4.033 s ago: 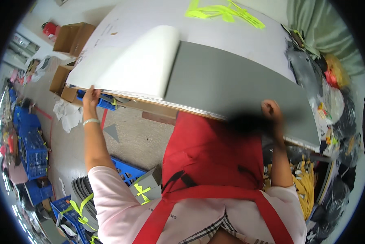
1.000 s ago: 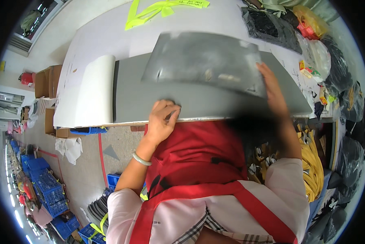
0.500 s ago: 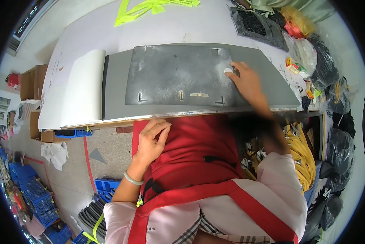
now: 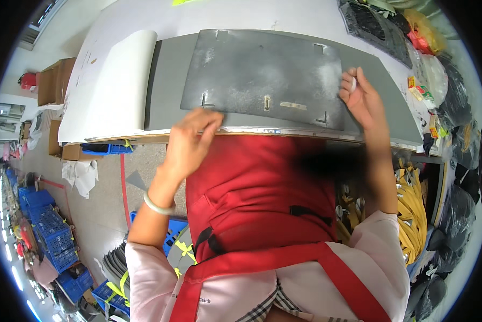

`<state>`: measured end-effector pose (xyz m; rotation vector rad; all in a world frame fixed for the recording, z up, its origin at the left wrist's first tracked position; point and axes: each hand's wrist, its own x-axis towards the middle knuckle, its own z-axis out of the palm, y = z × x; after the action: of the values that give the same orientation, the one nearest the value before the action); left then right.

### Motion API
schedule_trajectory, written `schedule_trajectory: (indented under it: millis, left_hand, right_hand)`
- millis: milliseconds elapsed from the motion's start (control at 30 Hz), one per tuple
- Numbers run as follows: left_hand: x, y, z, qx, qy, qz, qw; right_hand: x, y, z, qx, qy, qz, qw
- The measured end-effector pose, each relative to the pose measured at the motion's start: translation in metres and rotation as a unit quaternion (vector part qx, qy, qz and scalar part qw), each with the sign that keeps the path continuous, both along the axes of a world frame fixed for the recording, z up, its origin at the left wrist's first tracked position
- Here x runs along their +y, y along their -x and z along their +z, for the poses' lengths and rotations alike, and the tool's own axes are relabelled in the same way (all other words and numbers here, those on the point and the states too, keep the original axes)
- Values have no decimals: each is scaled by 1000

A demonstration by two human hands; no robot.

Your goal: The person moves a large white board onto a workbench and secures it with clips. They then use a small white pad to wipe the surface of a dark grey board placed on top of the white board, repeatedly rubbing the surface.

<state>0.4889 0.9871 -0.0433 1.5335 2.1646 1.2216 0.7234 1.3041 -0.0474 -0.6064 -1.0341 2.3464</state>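
A dark grey template plate [image 4: 262, 75] with small slots and white chalk dust lies on a grey fabric sheet [image 4: 166, 86] across the worktable [image 4: 225, 16]. My left hand [image 4: 190, 142] rests at the table's near edge, fingertips touching the plate's lower left corner. My right hand [image 4: 359, 96] is at the plate's right edge and pinches a small white piece of chalk [image 4: 353, 83] between thumb and fingers. To the left the fabric ends in a white roll [image 4: 117, 80]. A red apron covers my front below the table edge.
Black fabric pieces [image 4: 375, 27] and bagged items [image 4: 429, 75] lie at the table's far right. Yellow straps [image 4: 413, 214] hang under the right side. Cardboard boxes [image 4: 50, 80] stand at the left, and blue crates [image 4: 42, 225] sit on the floor at lower left.
My left hand has come up from my apron to the plate's lower left corner. My right hand slid from the plate's upper right to its right edge. The view has moved closer.
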Motion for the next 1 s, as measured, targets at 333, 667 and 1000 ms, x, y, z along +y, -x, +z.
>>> schedule_trajectory:
  millis: [333, 667, 1000]
  left_hand:
    - [25, 33, 10, 181, 98, -66, 976]
    - [8, 11, 9, 103, 90, -38, 990]
    - [8, 19, 5, 158, 101, -59, 980]
  right_hand:
    - [-73, -28, 8, -312, -626, 114, 705]
    - [-68, -29, 10, -324, -654, 115, 674]
    - [-69, -30, 9, -342, -633, 112, 686]
